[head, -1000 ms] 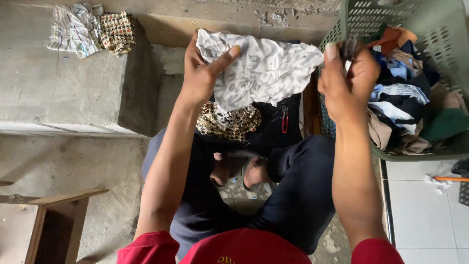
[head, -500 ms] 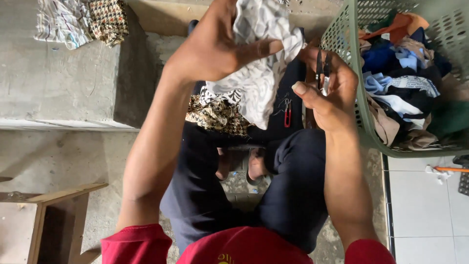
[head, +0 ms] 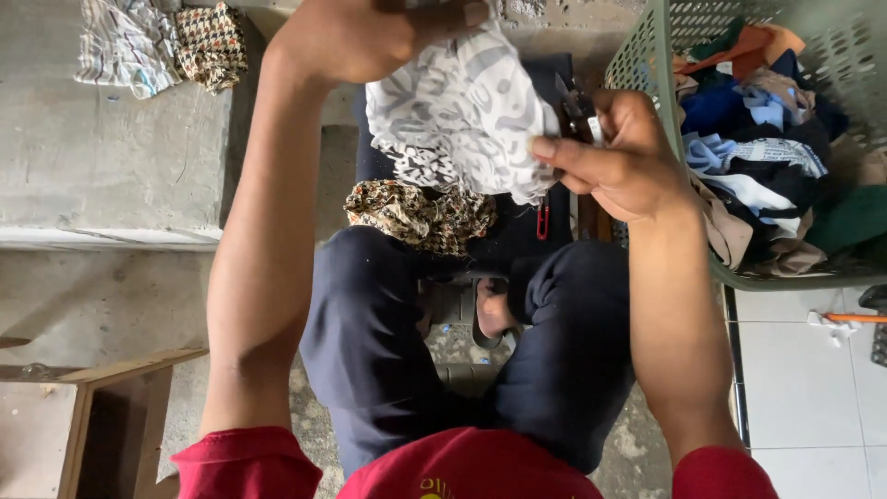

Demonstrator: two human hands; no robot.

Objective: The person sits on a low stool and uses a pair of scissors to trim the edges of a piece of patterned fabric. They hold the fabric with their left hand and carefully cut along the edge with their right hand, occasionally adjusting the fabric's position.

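The left hand is gripping the top of a white patterned cloth, fingers closed over it. The right hand is pinching the cloth's right edge while also holding dark scissors against its palm. The cloth is hanging above the lap, over a brown patterned cloth lying on the knees. A green basket of clothes is standing just right of the right hand. Two folded cloths are lying on the concrete ledge at its far left corner.

Red short sleeves, dark navy trousers (bare forearms).
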